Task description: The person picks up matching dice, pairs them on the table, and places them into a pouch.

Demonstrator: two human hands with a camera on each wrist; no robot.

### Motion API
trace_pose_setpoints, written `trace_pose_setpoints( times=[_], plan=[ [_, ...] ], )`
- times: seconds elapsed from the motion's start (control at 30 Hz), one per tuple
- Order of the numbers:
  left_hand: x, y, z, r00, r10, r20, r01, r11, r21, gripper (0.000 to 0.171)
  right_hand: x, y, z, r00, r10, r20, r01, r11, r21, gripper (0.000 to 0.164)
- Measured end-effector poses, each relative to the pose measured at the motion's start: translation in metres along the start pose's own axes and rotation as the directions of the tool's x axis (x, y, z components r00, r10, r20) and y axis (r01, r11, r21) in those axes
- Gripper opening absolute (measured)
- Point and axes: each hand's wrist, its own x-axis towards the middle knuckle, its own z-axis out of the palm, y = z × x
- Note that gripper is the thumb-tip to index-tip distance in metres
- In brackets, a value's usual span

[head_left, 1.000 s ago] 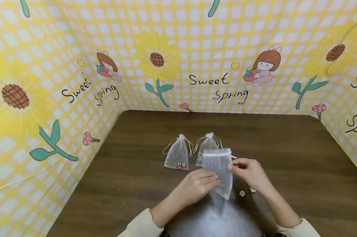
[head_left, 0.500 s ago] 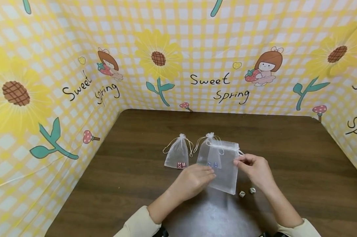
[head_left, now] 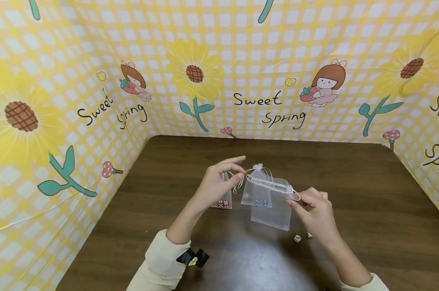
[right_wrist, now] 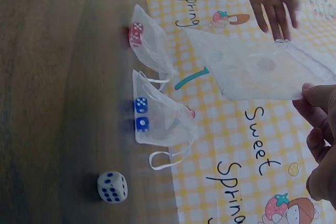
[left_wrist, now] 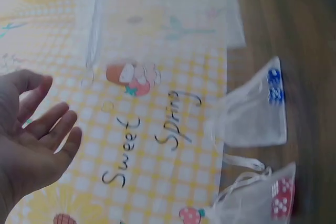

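Observation:
My right hand (head_left: pixel 317 212) pinches the right edge of a sheer white drawstring bag (head_left: pixel 272 218), held up above the table just below its cord. Nothing shows inside this bag. My left hand (head_left: pixel 217 184) is raised by the bag's top left corner, fingers parted; in the left wrist view that hand (left_wrist: pixel 39 135) holds nothing. Behind the held bag stands a cinched bag (head_left: pixel 250 192) with two blue dice (right_wrist: pixel 142 114). Left of it is another cinched bag (left_wrist: pixel 252 203) with red dice (head_left: pixel 223 204), partly hidden by my left hand in the head view.
Two white dice lie on the brown table (head_left: pixel 350 182): one die (head_left: pixel 297 239) beside another (head_left: pixel 309 235), below my right hand. A yellow checked cloth (head_left: pixel 256 60) with flowers and lettering walls in the table's back and sides.
My left hand has left the bag's lower left side and moved up and left to near its top corner. The right hand keeps its pinch, and the bag's mouth now tilts toward me.

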Motion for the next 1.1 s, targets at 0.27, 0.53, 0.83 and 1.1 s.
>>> trace_pose_setpoints(
  times=[0.27,0.53,0.83,1.1],
  plan=[
    [0.001,0.007,0.014,0.980,-0.101,0.171,0.114,0.991,-0.070,0.014,-0.003,0.000,0.007,0.993,-0.114,-0.019,0.113,0.994,-0.006,0.029],
    [0.000,0.007,0.019,0.943,-0.211,0.259,0.215,0.976,0.014,0.015,-0.003,0.001,0.008,0.993,-0.119,-0.018,0.119,0.992,0.031,0.018],
    [0.000,0.011,0.023,0.940,-0.213,0.267,0.198,0.977,0.081,0.018,-0.008,0.003,0.011,0.999,-0.023,-0.029,0.023,1.000,-0.011,0.025],
    [0.000,0.015,0.024,0.977,-0.135,0.164,0.113,0.984,0.138,0.029,-0.015,0.016,0.001,0.977,0.206,0.055,-0.199,0.974,-0.106,0.019]
  ],
)
